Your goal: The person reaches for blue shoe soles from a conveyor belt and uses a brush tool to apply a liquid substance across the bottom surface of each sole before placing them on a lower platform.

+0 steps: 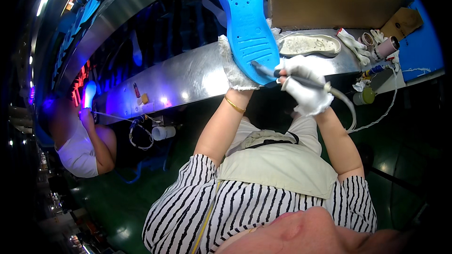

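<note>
A large blue shoe sole [242, 21] is held up in front of me, its patterned side with small holes and ridges facing up. My left hand [234, 70], in a whitish glove, grips its edge from the left and underneath; most of those fingers are hidden by the sole. In my gloved right hand [303, 84] is a brush [264, 69] with a grey tip and a pale hose running back from it. The brush tip rests against the near end of the sole. Bare fingertips poke out of the right glove.
On the metal bench [188, 73] lies an off-white sole [308, 44], before a cardboard box [329, 0]. To its right are a spare glove [353, 47], a pinkish cylinder [386, 47] and a yellow-green container [365, 96]. A co-worker [84, 146] sits at the left holding a lit sole.
</note>
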`<state>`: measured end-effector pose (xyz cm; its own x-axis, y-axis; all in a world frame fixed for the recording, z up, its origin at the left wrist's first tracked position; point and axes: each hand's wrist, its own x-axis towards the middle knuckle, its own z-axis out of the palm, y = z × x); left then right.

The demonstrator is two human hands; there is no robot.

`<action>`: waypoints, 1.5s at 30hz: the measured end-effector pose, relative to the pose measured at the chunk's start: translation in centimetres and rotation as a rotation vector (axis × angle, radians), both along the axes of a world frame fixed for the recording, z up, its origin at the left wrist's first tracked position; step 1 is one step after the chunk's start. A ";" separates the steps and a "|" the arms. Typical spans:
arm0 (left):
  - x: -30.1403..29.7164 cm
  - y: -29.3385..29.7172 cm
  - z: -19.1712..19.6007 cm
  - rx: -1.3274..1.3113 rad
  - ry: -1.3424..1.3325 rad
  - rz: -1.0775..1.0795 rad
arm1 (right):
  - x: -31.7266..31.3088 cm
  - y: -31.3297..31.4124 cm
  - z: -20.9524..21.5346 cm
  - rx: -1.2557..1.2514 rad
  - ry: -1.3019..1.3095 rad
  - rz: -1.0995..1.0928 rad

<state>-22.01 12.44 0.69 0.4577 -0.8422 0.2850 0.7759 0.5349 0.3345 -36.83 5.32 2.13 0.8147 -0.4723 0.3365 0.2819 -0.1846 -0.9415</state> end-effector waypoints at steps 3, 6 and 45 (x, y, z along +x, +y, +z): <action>0.7 0.3 -0.3 0.050 -0.071 0.028 | -0.4 1.1 1.0 -0.009 0.083 0.106; 1.6 0.1 -0.5 0.021 -0.075 -0.033 | 0.1 -0.5 0.4 0.203 0.073 0.175; 4.8 -1.7 1.3 0.687 -0.318 -0.279 | 0.9 -4.0 3.0 0.069 0.431 0.376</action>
<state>-17.17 10.72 1.94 0.1886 -0.9479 -0.2568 0.6631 -0.0700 0.7453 -35.95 1.36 5.10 0.9876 -0.1326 -0.0845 -0.0957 -0.0802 -0.9922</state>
